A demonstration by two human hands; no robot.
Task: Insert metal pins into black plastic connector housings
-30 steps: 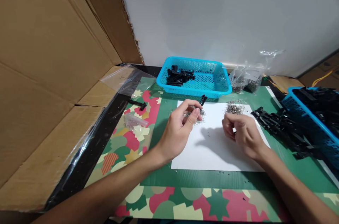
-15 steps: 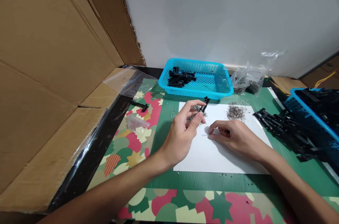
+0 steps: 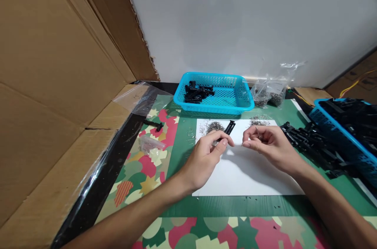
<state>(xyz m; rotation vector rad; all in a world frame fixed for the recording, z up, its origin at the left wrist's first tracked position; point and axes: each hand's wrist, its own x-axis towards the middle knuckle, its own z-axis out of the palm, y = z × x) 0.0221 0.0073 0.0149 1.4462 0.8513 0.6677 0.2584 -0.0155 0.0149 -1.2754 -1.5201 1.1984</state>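
My left hand (image 3: 207, 154) pinches a narrow black plastic part (image 3: 229, 127) between thumb and fingers; its far end sticks out past the index finger. To its right, over the white sheet of paper (image 3: 235, 174), my right hand (image 3: 271, 147) is closed with bent fingers. A tiny metallic glint shows among those fingers, too small to name. Behind the hands, at the sheet's far side, lie a left heap of small wire-like metal pieces (image 3: 215, 126) and a right heap of similar metal pieces (image 3: 259, 120).
A blue basket (image 3: 218, 109) behind the sheet holds some black parts. On the right, more black parts (image 3: 312, 147) lie beside a fuller blue basket (image 3: 347, 137). Clear plastic bags (image 3: 269, 94) stand at the back. Cardboard (image 3: 59, 64) walls the left side.
My right hand has lifted off the paper and turned, its fingers curled upward. My left hand has lowered slightly and tilted the black part. The view has shifted a little.
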